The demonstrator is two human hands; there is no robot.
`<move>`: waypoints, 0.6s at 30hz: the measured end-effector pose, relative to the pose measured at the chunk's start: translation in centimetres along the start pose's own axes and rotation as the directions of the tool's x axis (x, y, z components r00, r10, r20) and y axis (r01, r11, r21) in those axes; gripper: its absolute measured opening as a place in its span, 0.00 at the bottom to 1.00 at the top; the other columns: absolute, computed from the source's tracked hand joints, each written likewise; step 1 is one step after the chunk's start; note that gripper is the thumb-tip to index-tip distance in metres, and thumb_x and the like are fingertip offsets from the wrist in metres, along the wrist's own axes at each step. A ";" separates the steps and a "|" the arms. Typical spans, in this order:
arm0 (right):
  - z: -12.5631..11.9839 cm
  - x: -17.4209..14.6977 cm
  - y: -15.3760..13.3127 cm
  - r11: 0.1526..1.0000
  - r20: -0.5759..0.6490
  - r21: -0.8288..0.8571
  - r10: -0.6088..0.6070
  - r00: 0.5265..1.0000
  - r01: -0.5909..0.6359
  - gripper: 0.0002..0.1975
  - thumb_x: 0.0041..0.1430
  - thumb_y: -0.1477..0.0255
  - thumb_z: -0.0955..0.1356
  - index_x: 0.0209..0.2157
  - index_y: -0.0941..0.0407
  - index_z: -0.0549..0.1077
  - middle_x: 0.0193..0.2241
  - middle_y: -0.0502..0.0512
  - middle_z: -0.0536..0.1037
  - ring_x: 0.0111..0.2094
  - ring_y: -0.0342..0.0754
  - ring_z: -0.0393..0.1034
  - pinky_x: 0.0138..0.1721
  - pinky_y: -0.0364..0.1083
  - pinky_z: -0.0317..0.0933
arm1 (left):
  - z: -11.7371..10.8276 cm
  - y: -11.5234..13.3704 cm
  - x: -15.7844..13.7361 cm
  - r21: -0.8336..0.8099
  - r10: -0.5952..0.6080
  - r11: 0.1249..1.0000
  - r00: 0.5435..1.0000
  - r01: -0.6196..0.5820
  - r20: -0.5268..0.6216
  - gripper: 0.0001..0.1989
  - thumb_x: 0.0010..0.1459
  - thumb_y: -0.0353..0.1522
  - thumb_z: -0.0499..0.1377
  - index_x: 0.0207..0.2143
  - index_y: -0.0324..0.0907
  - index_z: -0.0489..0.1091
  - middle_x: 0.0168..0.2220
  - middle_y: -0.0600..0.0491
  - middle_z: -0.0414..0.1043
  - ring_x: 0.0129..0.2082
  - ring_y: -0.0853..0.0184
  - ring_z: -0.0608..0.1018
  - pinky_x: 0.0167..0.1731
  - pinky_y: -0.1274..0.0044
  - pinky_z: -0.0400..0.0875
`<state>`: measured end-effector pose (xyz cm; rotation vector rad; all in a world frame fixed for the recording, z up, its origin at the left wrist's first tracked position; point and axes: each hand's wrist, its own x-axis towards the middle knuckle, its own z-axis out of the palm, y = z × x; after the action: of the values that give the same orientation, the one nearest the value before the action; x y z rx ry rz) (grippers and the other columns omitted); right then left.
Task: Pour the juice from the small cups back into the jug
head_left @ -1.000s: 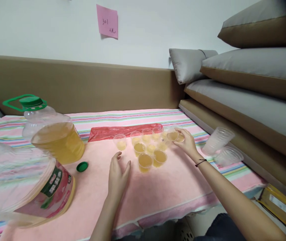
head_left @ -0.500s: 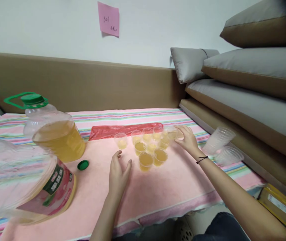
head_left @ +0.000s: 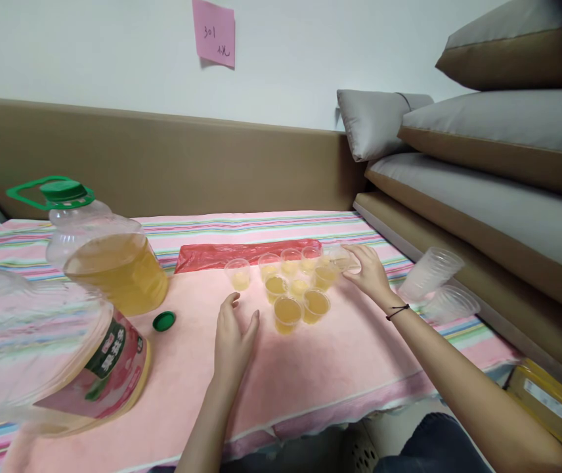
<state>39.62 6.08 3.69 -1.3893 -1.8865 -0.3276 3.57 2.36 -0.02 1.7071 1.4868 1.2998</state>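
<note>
At the back right of a cluster of cups, my right hand (head_left: 368,272) grips a clear plastic cup (head_left: 345,262) between thumb and fingers; it looks tilted to the left over the cup (head_left: 325,277) beside it. My left hand (head_left: 234,338) hovers open and empty, thumb and fingers apart, in front of a cup (head_left: 237,278) with a little yellow liquid. Fuller cups of yellow-brown drink, such as the front cup (head_left: 287,316), stand close together between my hands. Whether liquid is flowing from the held cup cannot be made out.
Two large jugs, a rear jug (head_left: 128,279) and a front jug (head_left: 108,374), occupy the left, with a green cap (head_left: 163,320) nearby. A red plastic bag (head_left: 212,256) lies behind the cups. Stacked clear cups (head_left: 431,272) lie at right, beside piled cushions (head_left: 497,177).
The held cup has tipped and shifted slightly under my right fingers. My left hand stays almost where it was. The view has tilted a little.
</note>
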 end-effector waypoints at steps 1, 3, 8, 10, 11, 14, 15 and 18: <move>0.0 0.0 0.0 1.000 0.001 -0.001 0.001 1.000 -0.001 0.26 0.52 0.72 0.68 0.55 0.55 0.70 0.52 0.62 0.74 0.51 0.62 0.67 0.53 0.61 0.63 | 0.0 0.0 0.0 0.000 -0.003 1.000 1.000 0.003 0.000 0.28 0.58 0.43 0.58 0.57 0.40 0.59 0.58 0.40 0.67 0.56 0.52 0.72 0.58 0.54 0.68; 0.0 0.0 0.0 1.000 0.003 -0.008 0.002 1.000 -0.002 0.27 0.52 0.72 0.67 0.55 0.55 0.69 0.52 0.61 0.74 0.51 0.62 0.67 0.53 0.61 0.63 | 0.0 0.0 0.0 0.002 -0.010 1.000 1.000 0.010 0.003 0.28 0.58 0.43 0.58 0.57 0.40 0.59 0.58 0.40 0.66 0.57 0.52 0.72 0.58 0.55 0.67; -0.2 0.3 0.0 0.999 0.005 -0.044 -0.017 1.000 0.017 0.28 0.51 0.74 0.67 0.56 0.57 0.70 0.51 0.62 0.74 0.51 0.62 0.67 0.52 0.60 0.64 | 0.0 0.0 0.0 0.002 -0.018 1.000 1.000 0.018 -0.003 0.28 0.58 0.43 0.58 0.57 0.41 0.59 0.58 0.41 0.66 0.56 0.52 0.73 0.58 0.54 0.68; -0.2 0.3 -0.1 0.998 0.013 -0.062 -0.026 1.000 0.026 0.28 0.51 0.75 0.66 0.56 0.57 0.70 0.50 0.62 0.74 0.50 0.62 0.66 0.52 0.60 0.64 | 0.0 0.0 0.0 -0.001 -0.022 1.000 1.000 0.022 -0.002 0.28 0.58 0.43 0.58 0.57 0.42 0.59 0.58 0.41 0.66 0.57 0.52 0.72 0.58 0.54 0.68; -0.2 0.4 -0.2 0.997 0.020 -0.072 -0.027 0.999 0.028 0.28 0.51 0.75 0.66 0.56 0.58 0.70 0.50 0.62 0.74 0.50 0.62 0.66 0.52 0.60 0.64 | 0.0 0.0 0.0 -0.003 -0.023 1.000 1.000 0.023 -0.002 0.28 0.57 0.43 0.58 0.57 0.42 0.59 0.58 0.41 0.66 0.57 0.51 0.72 0.58 0.54 0.68; -0.3 0.4 -0.4 0.995 0.039 -0.098 -0.023 0.999 0.027 0.28 0.51 0.76 0.66 0.56 0.57 0.71 0.48 0.61 0.74 0.49 0.61 0.66 0.51 0.59 0.64 | 0.0 0.0 0.0 -0.004 -0.019 1.000 1.000 0.019 -0.002 0.28 0.57 0.43 0.58 0.57 0.41 0.59 0.58 0.40 0.66 0.57 0.51 0.72 0.58 0.54 0.68; -0.3 0.4 -0.5 0.994 0.049 -0.102 -0.022 0.999 0.027 0.28 0.51 0.76 0.66 0.56 0.57 0.71 0.48 0.61 0.74 0.49 0.61 0.65 0.51 0.59 0.64 | 0.0 -0.1 -0.1 -0.004 -0.016 1.000 1.000 0.016 -0.002 0.28 0.58 0.43 0.58 0.57 0.41 0.59 0.58 0.40 0.66 0.56 0.51 0.72 0.58 0.54 0.68; -0.3 0.4 -0.5 0.994 0.072 -0.105 -0.022 0.997 0.030 0.28 0.51 0.76 0.66 0.56 0.56 0.70 0.49 0.61 0.73 0.50 0.61 0.65 0.51 0.58 0.65 | 0.0 -0.1 -0.1 -0.003 -0.006 1.000 1.000 0.006 -0.007 0.28 0.58 0.43 0.58 0.57 0.41 0.59 0.58 0.40 0.66 0.57 0.51 0.72 0.57 0.54 0.68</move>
<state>39.22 5.97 4.32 -1.4644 -1.9707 -0.4013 3.54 2.33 -0.16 1.6966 1.4917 1.3063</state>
